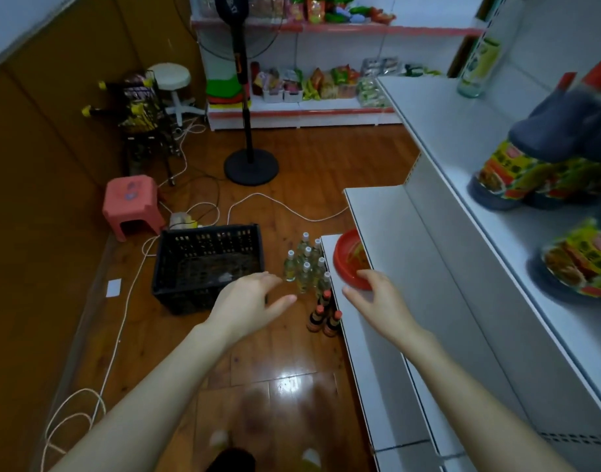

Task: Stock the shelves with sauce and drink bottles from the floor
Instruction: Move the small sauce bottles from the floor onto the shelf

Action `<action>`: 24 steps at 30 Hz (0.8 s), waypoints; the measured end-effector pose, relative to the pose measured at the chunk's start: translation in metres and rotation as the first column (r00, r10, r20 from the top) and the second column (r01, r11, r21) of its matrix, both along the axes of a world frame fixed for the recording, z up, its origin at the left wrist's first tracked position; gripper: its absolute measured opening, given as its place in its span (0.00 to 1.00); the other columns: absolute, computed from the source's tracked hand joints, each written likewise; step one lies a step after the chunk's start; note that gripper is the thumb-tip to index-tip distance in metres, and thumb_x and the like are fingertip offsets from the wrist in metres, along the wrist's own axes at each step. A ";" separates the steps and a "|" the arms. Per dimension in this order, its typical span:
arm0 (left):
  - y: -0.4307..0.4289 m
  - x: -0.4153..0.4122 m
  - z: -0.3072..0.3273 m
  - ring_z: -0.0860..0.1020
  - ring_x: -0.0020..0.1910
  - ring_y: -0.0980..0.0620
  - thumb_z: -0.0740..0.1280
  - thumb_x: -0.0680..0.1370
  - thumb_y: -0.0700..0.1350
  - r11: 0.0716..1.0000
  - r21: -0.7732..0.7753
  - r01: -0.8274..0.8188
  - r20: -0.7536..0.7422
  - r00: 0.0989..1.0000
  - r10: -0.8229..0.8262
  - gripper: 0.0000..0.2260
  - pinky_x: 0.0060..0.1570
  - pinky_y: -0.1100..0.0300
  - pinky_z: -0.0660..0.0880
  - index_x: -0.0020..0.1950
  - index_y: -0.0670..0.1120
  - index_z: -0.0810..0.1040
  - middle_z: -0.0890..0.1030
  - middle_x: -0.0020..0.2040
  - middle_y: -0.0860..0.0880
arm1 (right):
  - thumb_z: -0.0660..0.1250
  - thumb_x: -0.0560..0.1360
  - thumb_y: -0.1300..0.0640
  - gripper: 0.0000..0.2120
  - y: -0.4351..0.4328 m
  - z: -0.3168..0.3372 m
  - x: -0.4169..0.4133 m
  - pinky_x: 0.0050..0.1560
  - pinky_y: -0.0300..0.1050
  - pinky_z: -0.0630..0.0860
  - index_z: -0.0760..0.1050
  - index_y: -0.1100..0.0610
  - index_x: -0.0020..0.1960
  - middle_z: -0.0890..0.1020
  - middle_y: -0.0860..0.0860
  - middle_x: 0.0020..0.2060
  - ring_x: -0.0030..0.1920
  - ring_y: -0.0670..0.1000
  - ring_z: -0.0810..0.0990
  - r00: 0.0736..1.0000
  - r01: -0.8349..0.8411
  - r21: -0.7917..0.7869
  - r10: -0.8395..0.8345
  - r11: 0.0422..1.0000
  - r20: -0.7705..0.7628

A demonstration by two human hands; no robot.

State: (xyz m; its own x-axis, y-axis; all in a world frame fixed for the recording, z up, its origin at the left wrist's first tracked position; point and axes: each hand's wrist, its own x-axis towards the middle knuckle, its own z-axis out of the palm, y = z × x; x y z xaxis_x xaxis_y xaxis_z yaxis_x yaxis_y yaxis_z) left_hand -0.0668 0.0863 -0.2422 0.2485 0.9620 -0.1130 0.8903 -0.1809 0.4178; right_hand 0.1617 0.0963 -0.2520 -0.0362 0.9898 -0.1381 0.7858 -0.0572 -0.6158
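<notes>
Both arms stretch forward, left hand and right hand spread wide, holding nothing. Drink bottles and sauce bottles stand on the floor beside the shelf; probably best gripped low on the necks, kept upright

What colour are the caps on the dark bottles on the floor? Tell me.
Red, on the dark bottles; head view shows it.

Black crate, pink stool
</notes>
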 end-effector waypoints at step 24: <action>0.212 -0.009 -0.289 0.75 0.60 0.46 0.62 0.75 0.60 0.881 -0.115 0.460 0.009 0.887 -0.462 0.26 0.56 0.54 0.73 0.66 0.44 0.72 0.75 0.64 0.45 | 0.65 0.75 0.50 0.24 0.061 -0.293 -0.036 0.59 0.45 0.67 0.67 0.62 0.66 0.75 0.58 0.62 0.63 0.56 0.72 0.861 0.508 -0.195 -0.494 0.839 0.118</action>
